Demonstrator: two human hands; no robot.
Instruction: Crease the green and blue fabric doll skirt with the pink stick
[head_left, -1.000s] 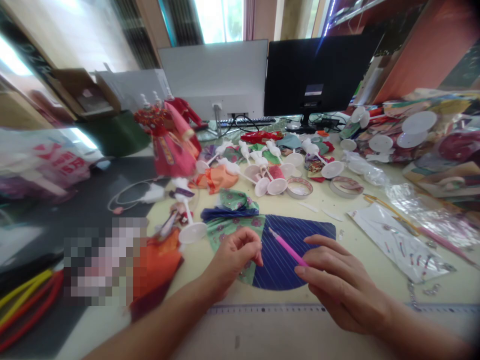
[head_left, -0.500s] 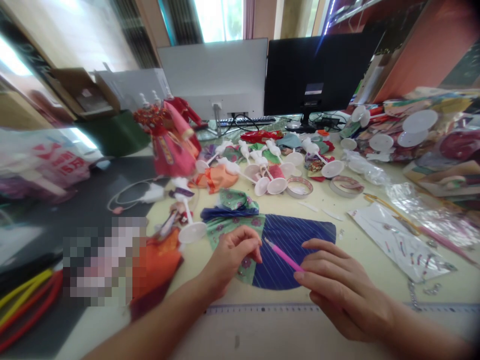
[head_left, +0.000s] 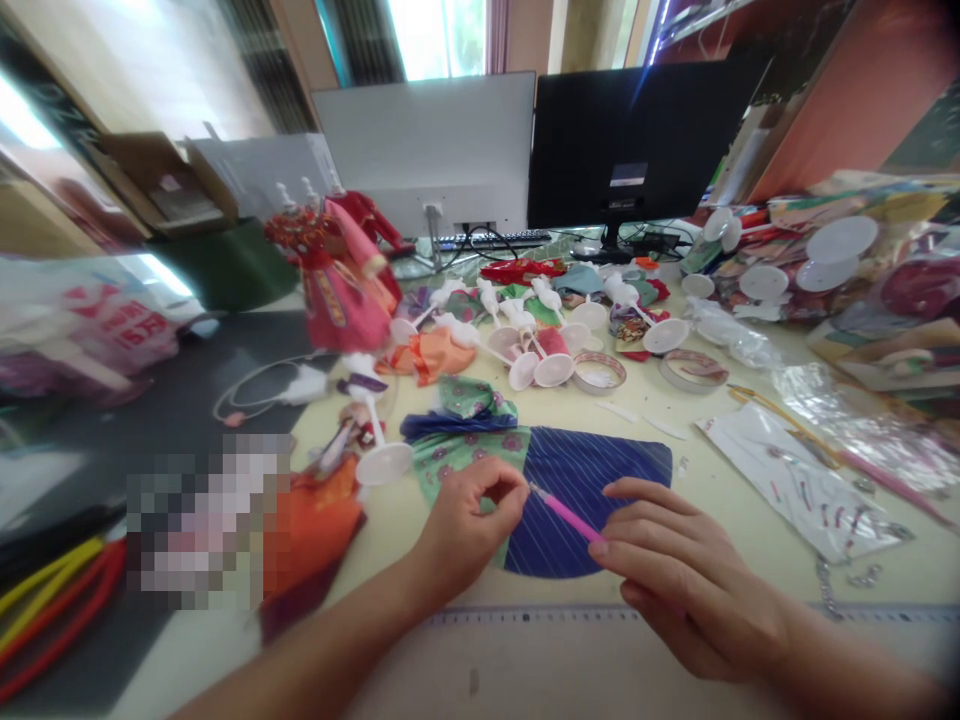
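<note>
Pink pen point(head_left: 568, 515) slants diagonally, tip toward left hand point(head_left: 466, 520).

A slender pink pen-shaped tool with a silvery, pale tip point(head_left: 566, 517) was held aslant above a rounded cloth of green floral and navy pinstriped fabric point(head_left: 600, 462), its tip pointing up and leftward. The cloth lay spread on the pale yellow tabletop point(head_left: 645, 410), green at left, partly hidden, navy at right, its far left end bunched in folds.
</note>
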